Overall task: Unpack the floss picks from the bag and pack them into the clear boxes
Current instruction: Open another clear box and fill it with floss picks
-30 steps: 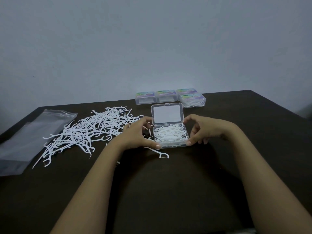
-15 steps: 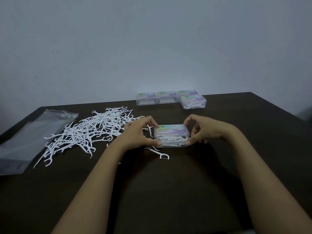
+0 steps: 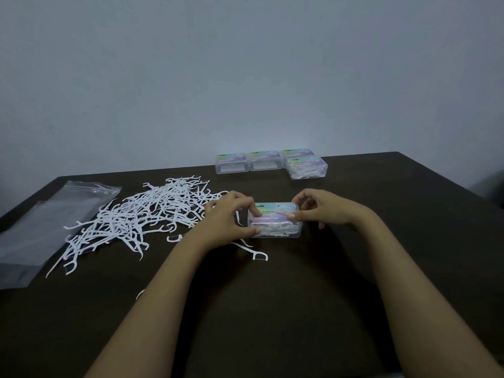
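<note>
Head: clear box [image 3: 275, 227] between left grip [image 3: 226, 216], right grip [image 3: 324, 211].

Two arms show, bare from the bottom edge of the frame up to the fingertips. The left forearm [image 3: 152, 309] fills the lower left of centre and the right forearm [image 3: 409, 296] the lower right; both are smooth and slim, narrowing toward the wrists. At mid-frame, the left hand [image 3: 226, 216] and right hand [image 3: 324, 211] have slender fingers with short-cut nails.
</note>
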`<state>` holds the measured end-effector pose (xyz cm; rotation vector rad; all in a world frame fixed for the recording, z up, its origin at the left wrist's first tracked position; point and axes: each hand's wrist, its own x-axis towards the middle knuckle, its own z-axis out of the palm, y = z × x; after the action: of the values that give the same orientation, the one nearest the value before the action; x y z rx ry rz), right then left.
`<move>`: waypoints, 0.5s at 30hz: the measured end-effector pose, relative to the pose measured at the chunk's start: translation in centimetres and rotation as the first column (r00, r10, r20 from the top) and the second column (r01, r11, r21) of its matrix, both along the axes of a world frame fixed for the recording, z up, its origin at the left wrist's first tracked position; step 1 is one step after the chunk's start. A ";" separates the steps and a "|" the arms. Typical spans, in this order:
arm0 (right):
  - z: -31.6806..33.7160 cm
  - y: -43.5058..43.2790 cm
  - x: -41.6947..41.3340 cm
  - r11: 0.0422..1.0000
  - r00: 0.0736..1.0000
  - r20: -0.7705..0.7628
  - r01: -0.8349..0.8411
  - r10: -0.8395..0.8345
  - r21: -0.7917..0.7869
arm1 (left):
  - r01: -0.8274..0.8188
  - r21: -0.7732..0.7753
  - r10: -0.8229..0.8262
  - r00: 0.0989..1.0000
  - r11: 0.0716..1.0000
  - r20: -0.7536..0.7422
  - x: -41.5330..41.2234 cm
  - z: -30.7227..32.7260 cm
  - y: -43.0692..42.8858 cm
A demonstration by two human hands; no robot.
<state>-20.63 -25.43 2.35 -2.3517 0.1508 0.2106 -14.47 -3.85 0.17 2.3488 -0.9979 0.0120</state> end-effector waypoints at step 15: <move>-0.4 -0.8 0.0 0.988 0.996 -0.013 0.093 -0.092 0.123 | -0.088 0.072 0.083 0.993 0.993 0.081 -0.7 -0.4 -1.9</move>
<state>-20.62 -26.19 1.98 -2.2152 0.2425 0.1779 -15.20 -5.75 -0.26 2.4759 -0.9488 0.1012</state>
